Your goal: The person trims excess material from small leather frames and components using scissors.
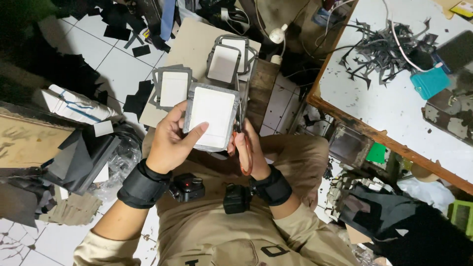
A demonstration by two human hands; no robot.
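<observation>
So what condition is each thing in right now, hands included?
Left hand: gripping the grey-edged white rectangular panel, held up, thumb across its face.
Right hand: holding orange-handled scissors, blades at the panel's right edge.
Similar grey-framed white panels: lying stacked on a brown board.
Black scrap strips: heaped loose on the white table.

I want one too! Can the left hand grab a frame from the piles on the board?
Probably not now: the left hand is full, holding a grey-edged white panel. The piles lie uncovered just beyond.
</observation>
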